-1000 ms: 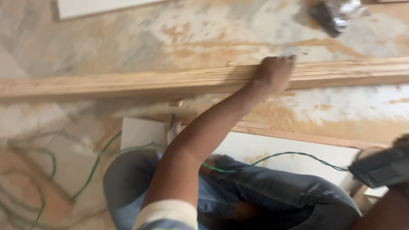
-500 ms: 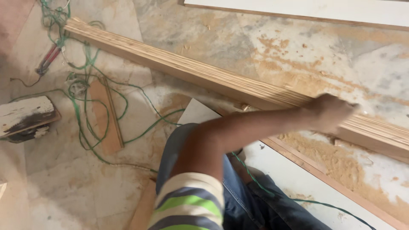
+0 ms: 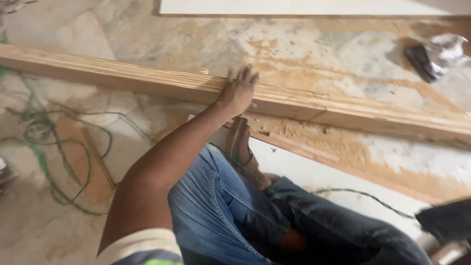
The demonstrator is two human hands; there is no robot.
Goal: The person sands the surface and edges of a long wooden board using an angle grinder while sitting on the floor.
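The left hand (image 3: 239, 91) rests on the plank (image 3: 147, 81), palm down, fingers spread and extended over the plank's top face. The fingers do not curl around it; the contact is a flat press, not a grasp. The right hand is out of view.

The plank is a long, pale wooden strip lying on the floor (image 3: 304, 49). It runs from the left edge of the view, under the hand, to the right edge. Sawdust covers the floor on both sides of the plank.

Beyond the plank, at the far right, lies a crumpled clear plastic wrapper (image 3: 436, 54) around a dark item; no label can be made out. Beyond the plank at the top edge lies a white board (image 3: 294, 7).

On the near side of the plank: a green cord (image 3: 59, 147) in loose loops at the left, a white panel (image 3: 314, 172) under the person's knees, and a dark tool (image 3: 446, 221) at the right.
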